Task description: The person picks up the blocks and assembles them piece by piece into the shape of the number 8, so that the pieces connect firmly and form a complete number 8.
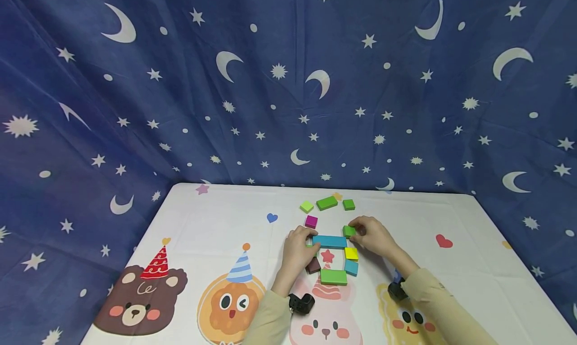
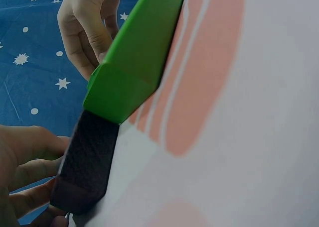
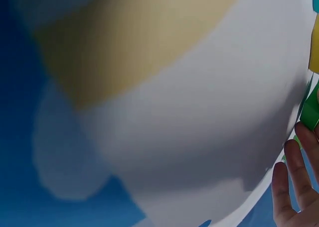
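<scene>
My right hand (image 1: pixel 371 236) pinches a small green block (image 1: pixel 348 231) at the right end of a long blue block (image 1: pixel 330 242). My left hand (image 1: pixel 298 247) curls around a green block (image 1: pixel 309 246), mostly hidden by the fingers, at the blue block's left end. Below the left hand lies a dark brown block (image 1: pixel 313 265). A yellow block (image 1: pixel 351 254) and a small blue block (image 1: pixel 351 267) form the right side, and a long green block (image 1: pixel 333 277) the near side. In the left wrist view, left-hand fingers (image 2: pixel 35 160) show beside the brown block (image 2: pixel 87 160).
Farther back on the table lie a magenta block (image 1: pixel 311 222), a light green block (image 1: pixel 307 207), a longer green block (image 1: pixel 326 203) and a small green cube (image 1: pixel 349 205). A printed white cloth (image 1: pixel 216 225) covers the table; a starry blue curtain (image 1: pixel 288 99) hangs behind.
</scene>
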`<state>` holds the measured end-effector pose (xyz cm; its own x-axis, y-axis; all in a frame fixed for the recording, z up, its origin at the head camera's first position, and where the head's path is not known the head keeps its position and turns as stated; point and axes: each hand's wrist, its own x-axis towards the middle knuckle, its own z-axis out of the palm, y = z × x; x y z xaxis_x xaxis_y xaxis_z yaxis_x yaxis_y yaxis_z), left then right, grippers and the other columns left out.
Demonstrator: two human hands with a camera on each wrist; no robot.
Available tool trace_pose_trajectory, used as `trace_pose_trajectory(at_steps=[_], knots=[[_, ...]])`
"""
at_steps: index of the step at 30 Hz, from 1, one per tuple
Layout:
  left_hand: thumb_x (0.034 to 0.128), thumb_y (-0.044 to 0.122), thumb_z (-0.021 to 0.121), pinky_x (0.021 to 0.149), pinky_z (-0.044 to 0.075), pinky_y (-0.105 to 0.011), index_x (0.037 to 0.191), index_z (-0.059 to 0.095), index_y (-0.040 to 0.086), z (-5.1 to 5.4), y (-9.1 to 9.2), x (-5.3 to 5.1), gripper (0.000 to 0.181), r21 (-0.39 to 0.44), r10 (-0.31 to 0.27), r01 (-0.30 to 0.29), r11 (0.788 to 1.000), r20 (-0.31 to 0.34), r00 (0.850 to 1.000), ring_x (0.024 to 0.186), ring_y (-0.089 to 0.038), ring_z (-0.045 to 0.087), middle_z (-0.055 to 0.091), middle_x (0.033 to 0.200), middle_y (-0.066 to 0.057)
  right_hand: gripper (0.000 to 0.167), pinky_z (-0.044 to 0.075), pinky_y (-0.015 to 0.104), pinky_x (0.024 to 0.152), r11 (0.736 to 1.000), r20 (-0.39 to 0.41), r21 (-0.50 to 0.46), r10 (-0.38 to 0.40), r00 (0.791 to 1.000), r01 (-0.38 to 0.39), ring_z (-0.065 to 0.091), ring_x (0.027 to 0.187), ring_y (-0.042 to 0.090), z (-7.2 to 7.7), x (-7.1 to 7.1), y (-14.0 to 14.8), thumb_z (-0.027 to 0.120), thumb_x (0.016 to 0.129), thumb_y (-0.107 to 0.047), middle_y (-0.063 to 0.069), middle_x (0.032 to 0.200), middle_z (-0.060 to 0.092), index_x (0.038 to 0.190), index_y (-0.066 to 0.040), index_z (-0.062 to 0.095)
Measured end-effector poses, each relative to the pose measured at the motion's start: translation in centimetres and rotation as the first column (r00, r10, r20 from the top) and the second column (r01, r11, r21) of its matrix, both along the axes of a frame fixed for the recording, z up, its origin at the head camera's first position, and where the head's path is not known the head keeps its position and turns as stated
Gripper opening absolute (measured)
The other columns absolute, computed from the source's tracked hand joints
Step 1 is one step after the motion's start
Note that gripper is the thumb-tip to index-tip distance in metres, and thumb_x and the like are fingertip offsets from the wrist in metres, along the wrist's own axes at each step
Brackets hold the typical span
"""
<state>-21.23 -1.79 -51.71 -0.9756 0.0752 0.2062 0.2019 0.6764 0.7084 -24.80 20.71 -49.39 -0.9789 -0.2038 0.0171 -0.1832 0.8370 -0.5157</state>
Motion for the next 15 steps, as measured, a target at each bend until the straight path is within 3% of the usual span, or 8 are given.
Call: trace_pose_trajectory(at_steps=[15], knots=[[0.0780, 0.020, 0.076, 0.077, 0.042, -0.032, 0.101, 0.072, 0.012, -0.02, 0.00, 0.03, 0.024, -0.004, 0.003, -0.003, 1.000, -0.003, 1.000, 0.088, -0.022, 0.056, 0.067, 0.098, -0.005, 0.032, 0.043, 0.035, 0.077, 0.999, -0.016, 0.045, 0.014, 1.000, -0.013, 0.049, 0.085, 0.018, -0.12, -0.25, -0.24, 0.077, 0.077, -0.012, 0.002, 0.092, 0.063, 0.108, -0.008, 0.069]])
